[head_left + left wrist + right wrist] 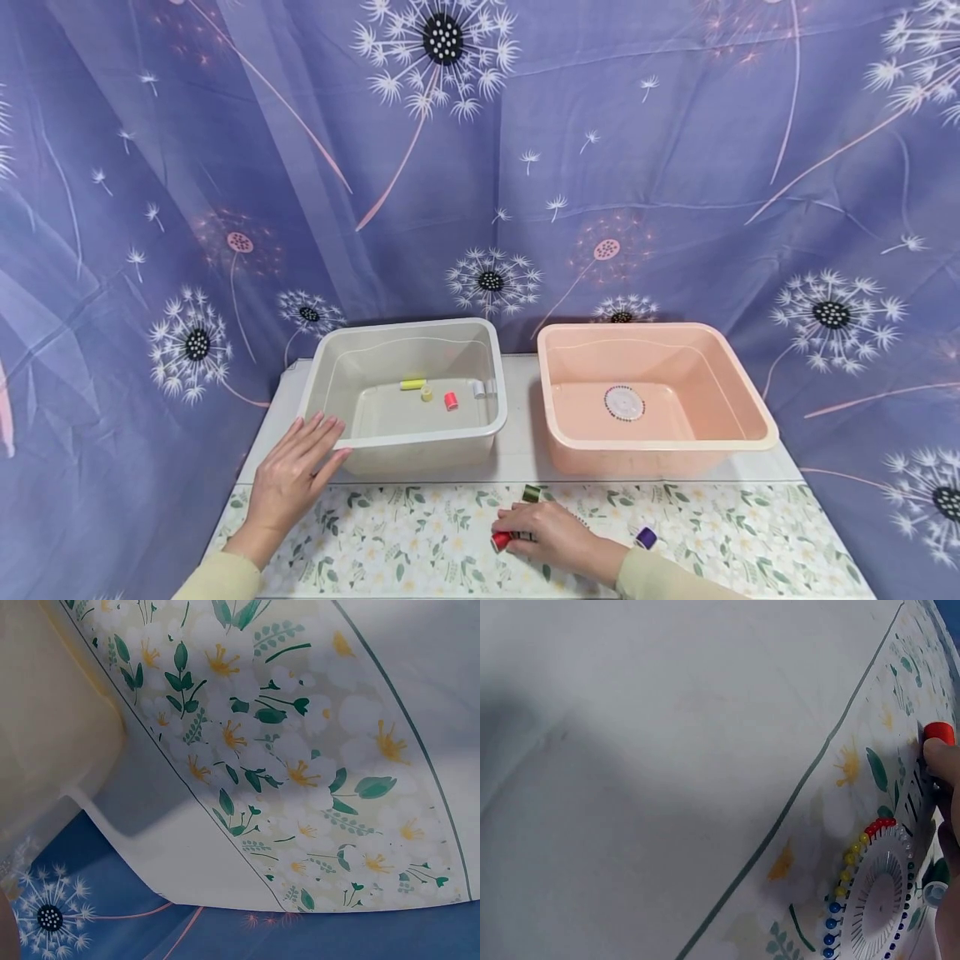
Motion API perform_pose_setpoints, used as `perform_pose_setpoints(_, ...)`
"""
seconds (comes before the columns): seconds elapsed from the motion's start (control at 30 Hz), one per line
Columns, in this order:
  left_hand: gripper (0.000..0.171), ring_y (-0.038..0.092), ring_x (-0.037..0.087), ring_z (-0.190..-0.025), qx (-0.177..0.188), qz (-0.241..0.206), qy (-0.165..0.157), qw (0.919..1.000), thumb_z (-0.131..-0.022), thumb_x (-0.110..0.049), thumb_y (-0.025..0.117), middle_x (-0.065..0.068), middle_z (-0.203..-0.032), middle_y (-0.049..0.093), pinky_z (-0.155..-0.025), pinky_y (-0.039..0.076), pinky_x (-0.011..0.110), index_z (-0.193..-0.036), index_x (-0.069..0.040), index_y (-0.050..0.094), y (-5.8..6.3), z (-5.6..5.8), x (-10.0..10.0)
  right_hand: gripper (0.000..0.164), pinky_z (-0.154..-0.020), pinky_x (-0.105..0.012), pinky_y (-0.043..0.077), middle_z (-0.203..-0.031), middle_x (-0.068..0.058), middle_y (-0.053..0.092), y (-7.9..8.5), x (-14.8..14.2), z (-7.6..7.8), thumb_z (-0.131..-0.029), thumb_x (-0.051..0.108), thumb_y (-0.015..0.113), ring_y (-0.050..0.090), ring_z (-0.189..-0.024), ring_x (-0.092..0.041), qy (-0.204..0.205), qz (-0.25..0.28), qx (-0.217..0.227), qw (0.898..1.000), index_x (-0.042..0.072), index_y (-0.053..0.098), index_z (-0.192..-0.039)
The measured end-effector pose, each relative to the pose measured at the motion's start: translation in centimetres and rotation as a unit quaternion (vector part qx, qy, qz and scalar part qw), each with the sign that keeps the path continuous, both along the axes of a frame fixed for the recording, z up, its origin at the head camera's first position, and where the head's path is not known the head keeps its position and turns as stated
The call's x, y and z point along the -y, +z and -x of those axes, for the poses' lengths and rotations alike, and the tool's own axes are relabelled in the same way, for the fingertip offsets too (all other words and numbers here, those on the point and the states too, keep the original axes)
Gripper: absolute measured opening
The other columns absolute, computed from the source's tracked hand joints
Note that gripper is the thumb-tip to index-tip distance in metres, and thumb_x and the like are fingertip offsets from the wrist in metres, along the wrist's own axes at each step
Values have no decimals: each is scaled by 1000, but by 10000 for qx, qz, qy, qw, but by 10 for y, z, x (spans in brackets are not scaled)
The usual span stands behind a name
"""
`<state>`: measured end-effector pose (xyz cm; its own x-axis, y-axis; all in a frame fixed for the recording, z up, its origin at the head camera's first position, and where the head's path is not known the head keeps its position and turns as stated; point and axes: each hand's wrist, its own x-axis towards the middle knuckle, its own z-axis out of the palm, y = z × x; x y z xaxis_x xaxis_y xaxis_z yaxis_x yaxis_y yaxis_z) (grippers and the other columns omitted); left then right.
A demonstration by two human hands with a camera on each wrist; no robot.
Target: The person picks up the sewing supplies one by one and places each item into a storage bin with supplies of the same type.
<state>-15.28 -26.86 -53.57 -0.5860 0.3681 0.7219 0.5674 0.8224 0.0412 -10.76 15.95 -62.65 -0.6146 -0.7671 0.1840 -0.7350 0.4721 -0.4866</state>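
Note:
My right hand (551,533) is low over the floral cloth, its thumb and fingers pinching a red thread spool (501,542). That spool (939,733) shows at the fingertips in the right wrist view. A wheel of colored ball-head pins (877,896) lies close beside this hand, mostly hidden under it in the head view. Just beyond the fingers is a dark green spool (531,493), and a purple spool (646,537) lies near the wrist. My left hand (292,475) rests with straight fingers at the near left corner of the grey bin (420,437).
Inside the grey bin lie a yellow spool (412,385), a pale yellow one (427,392), a pinkish-red one (451,401) and a white one (480,389). To its right stands a pink bin (660,445) holding another pin wheel (625,403). A dandelion-print curtain (495,167) hangs behind.

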Motion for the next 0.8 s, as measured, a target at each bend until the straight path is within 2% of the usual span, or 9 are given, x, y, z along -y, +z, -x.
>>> perform_pose_setpoints(0.17,73,74,44,-114,32,26,33,10000,-112,-62,39,19,-122,77,-133,26,31,-121,-1,80,0,0,0,31,-103,-43,63,-127,0,78,5,0,1,-98,20,80,73,-120,-18,-8,215,-197,9996,14,78,-128)
perform_pose_setpoints(0.33,70,74,43,-111,-136,-46,-17,9999,-112,-60,41,19,-120,78,-132,29,31,-120,-3,80,0,0,-2,32,-103,-41,63,-127,0,78,17,3,3,-97,17,81,73,-121,-17,-62,415,-323,9986,12,78,-129)
perform_pose_setpoints(0.6,71,74,43,-113,-93,-14,6,10000,-112,-61,40,19,-121,77,-131,33,34,-121,-3,80,0,0,-1,32,-104,-35,62,-125,-2,79,35,9,6,-94,18,84,74,-119,-17,24,634,-926,9937,10,80,-125)
perform_pose_setpoints(0.73,69,74,43,-112,-162,-35,-34,9999,-112,-60,42,18,-120,78,-131,33,33,-121,-4,80,-1,1,-1,34,-105,-33,61,-125,-3,79,46,11,8,-93,17,85,74,-119,-16,61,787,-1051,9913,10,80,-126)
perform_pose_setpoints(0.8,68,75,43,-110,-229,-70,-71,9997,-112,-60,43,18,-120,78,-132,28,29,-120,-4,80,0,1,-1,35,-105,-33,61,-125,-3,79,52,13,9,-92,17,86,74,-119,-16,82,849,-1171,9894,10,79,-127)
